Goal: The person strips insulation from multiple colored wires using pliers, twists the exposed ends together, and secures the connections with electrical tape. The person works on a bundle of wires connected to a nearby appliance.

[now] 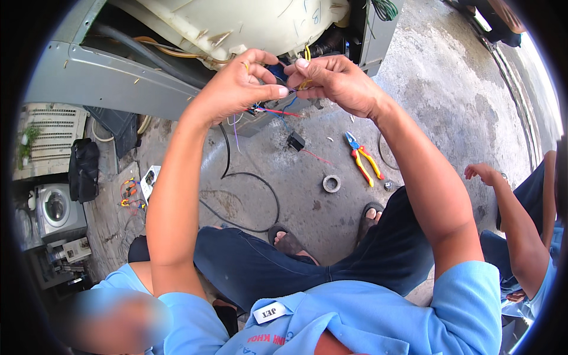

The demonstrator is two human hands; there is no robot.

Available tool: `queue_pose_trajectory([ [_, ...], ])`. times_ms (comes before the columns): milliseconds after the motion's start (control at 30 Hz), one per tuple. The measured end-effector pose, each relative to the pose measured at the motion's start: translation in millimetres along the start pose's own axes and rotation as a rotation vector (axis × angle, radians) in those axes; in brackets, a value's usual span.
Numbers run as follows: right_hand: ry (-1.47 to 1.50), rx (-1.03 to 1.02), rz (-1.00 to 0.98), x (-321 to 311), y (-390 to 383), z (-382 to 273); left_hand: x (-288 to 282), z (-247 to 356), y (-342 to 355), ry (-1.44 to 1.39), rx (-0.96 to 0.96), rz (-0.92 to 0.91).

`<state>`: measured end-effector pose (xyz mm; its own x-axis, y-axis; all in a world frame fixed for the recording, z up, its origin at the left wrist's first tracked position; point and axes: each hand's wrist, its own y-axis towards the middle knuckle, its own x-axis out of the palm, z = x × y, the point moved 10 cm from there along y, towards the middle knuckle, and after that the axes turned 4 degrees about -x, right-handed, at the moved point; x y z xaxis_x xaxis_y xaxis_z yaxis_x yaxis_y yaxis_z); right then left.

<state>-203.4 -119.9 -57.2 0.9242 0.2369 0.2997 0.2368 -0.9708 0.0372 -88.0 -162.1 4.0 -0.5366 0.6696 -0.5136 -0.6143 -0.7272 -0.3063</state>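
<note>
My right hand (340, 80) pinches yellow wires (307, 53) between thumb and fingers, at the lower edge of an opened washing machine. Its cream plastic tub (254, 23) fills the top of the view. Close beside, my left hand (245, 80) has its thumb and fingers curved apart, with a gap between them, and a ring on one finger. Below the hands hang loose red, blue, white and purple wires, among them a red wire (283, 112). Some wire ends behind my fingers are hidden.
On the concrete floor lie red-yellow-handled pliers (364, 160), a tape roll (331, 184), a small black box (296, 140) and a looped black cable (278, 204). A front-load washer (56, 207) and a black bag (83, 170) stand left. Other people sit at lower left and right.
</note>
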Motion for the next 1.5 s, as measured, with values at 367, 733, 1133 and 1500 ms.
queue_pose_trajectory([
  [367,0.09,0.014,0.04,-4.7,-5.0,-10.2,-17.2,1.4,8.4,0.41,0.047,0.295],
  [733,-0.52,-0.189,0.222,-13.6,-8.3,-37.7,-14.0,-5.2,9.2,0.18,0.1,0.253],
  [1133,-1.01,-0.799,-0.233,96.7,-40.9,-56.2,9.2,-4.5,20.8,-0.065,-0.153,-0.093],
  [1500,-1.01,-0.505,0.087,43.6,-21.4,-40.8,17.2,23.6,21.5,-0.177,-0.016,-0.059],
])
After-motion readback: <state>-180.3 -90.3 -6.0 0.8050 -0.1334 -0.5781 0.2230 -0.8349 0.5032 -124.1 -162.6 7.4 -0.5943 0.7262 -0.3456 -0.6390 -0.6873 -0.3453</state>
